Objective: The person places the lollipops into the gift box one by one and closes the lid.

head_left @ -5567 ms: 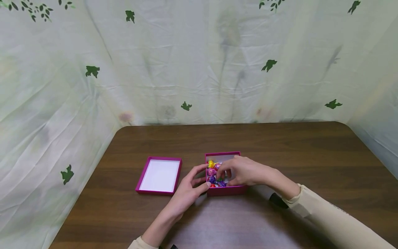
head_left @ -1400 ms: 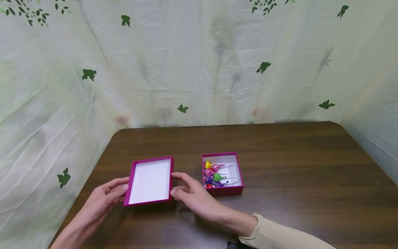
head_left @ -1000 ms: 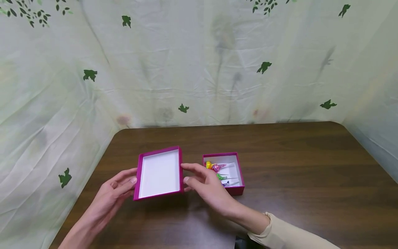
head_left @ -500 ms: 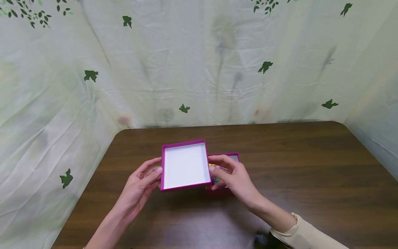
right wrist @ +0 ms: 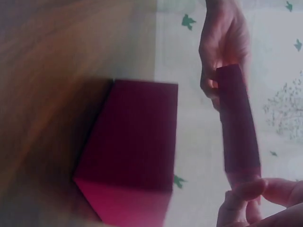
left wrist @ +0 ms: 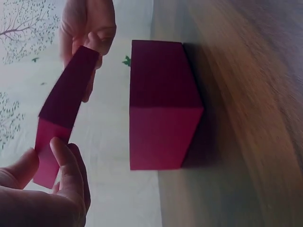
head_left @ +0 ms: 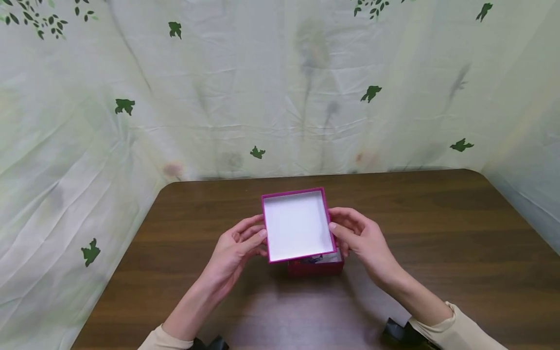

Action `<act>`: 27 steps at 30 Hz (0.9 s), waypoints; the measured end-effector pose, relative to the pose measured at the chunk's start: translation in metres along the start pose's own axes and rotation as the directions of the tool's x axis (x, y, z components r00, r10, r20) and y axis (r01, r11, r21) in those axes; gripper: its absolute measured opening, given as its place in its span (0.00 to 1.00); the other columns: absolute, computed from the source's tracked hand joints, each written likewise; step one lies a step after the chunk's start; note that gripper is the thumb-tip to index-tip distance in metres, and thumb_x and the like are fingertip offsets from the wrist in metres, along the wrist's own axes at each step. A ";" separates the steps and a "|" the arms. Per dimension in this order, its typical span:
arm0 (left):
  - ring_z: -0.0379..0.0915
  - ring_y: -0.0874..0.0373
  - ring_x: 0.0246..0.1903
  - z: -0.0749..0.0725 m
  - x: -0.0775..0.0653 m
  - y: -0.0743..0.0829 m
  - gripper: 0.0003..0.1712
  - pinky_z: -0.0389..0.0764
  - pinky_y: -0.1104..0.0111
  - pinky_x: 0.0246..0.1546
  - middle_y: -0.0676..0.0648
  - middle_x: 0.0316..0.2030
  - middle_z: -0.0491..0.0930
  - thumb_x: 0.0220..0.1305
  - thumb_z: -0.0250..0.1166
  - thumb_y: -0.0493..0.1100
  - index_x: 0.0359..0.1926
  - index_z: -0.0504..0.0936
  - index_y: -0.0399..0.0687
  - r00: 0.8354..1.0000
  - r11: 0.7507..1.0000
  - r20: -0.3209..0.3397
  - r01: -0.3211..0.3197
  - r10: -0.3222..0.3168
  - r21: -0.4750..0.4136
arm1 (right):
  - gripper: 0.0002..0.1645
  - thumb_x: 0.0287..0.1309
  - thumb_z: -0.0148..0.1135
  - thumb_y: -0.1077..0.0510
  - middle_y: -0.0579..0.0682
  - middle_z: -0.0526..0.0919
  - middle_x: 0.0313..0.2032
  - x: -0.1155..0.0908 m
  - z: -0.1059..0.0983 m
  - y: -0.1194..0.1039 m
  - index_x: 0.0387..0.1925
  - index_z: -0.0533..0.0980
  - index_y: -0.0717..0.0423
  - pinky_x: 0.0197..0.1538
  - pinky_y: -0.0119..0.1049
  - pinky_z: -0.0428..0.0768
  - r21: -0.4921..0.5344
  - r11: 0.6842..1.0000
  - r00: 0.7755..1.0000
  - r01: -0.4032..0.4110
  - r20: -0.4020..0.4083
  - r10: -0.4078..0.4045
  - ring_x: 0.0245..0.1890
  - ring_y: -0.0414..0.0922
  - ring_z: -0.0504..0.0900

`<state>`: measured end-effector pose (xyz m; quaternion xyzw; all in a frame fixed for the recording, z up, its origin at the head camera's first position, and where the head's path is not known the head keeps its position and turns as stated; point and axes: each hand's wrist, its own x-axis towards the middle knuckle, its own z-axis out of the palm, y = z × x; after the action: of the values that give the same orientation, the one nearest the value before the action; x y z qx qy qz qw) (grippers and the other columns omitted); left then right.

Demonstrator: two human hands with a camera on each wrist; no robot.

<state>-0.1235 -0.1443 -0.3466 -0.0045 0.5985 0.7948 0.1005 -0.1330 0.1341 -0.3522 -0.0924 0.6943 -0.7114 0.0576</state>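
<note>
A square magenta lid (head_left: 298,226), its white inside facing the head camera, is held up between both hands. My left hand (head_left: 231,253) pinches its left edge between thumb and fingers, and my right hand (head_left: 368,242) grips the right edge the same way. Beneath it, the magenta box (head_left: 316,269) stands on the table, mostly covered by the lid in the head view. Through a narrow strip at the front, part of the wrapped lollipops (head_left: 313,259) shows; the others are hidden. In the left wrist view, a gap separates the tilted lid (left wrist: 66,97) from the box (left wrist: 163,104).
The brown wooden table (head_left: 437,233) runs back to a pale curtain (head_left: 280,87) printed with green birds and leaves. Black wrist devices (head_left: 400,332) show at the cuffs of both beige sleeves.
Earlier, the right hand was among the lollipops and the lid lay on the table at left. Both hands have since lifted the lid and carried it right, over the box.
</note>
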 end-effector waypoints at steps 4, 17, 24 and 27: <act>0.79 0.51 0.43 0.011 0.006 0.002 0.25 0.80 0.63 0.45 0.37 0.53 0.79 0.67 0.63 0.34 0.62 0.71 0.32 0.998 0.998 0.058 -0.020 0.017 0.060 | 0.28 0.66 0.63 0.56 0.57 0.80 0.52 -0.001 -0.012 -0.008 0.66 0.70 0.53 0.25 0.34 0.74 -0.073 0.996 0.998 0.055 0.011 -0.054 0.26 0.49 0.74; 0.78 0.47 0.30 0.022 0.015 0.004 0.22 0.81 0.60 0.33 0.39 0.35 0.82 0.66 0.65 0.36 0.61 0.79 0.49 0.968 0.873 0.106 -0.249 0.225 0.420 | 0.23 0.73 0.52 0.56 0.63 0.78 0.55 0.000 -0.027 -0.020 0.66 0.71 0.58 0.48 0.42 0.82 0.000 0.984 0.984 0.176 0.036 -0.176 0.45 0.52 0.81; 0.78 0.41 0.37 0.021 0.015 0.000 0.18 0.82 0.59 0.35 0.40 0.43 0.82 0.71 0.60 0.44 0.60 0.80 0.51 0.974 0.921 0.129 -0.219 0.186 0.321 | 0.23 0.70 0.58 0.56 0.52 0.71 0.67 0.001 -0.027 -0.014 0.60 0.75 0.63 0.55 0.37 0.77 0.043 0.988 0.989 0.147 0.001 -0.147 0.63 0.47 0.73; 0.80 0.43 0.40 0.023 0.015 -0.002 0.18 0.83 0.59 0.38 0.40 0.48 0.81 0.70 0.62 0.46 0.59 0.81 0.50 0.985 0.954 0.088 -0.167 0.149 0.251 | 0.25 0.67 0.62 0.57 0.53 0.73 0.64 0.001 -0.026 -0.008 0.63 0.73 0.58 0.52 0.38 0.79 -0.017 0.992 0.992 0.126 0.000 -0.126 0.57 0.47 0.79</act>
<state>-0.1354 -0.1197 -0.3438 0.0836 0.6912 0.7156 0.0569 -0.1396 0.1600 -0.3443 -0.1362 0.6933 -0.7076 0.0113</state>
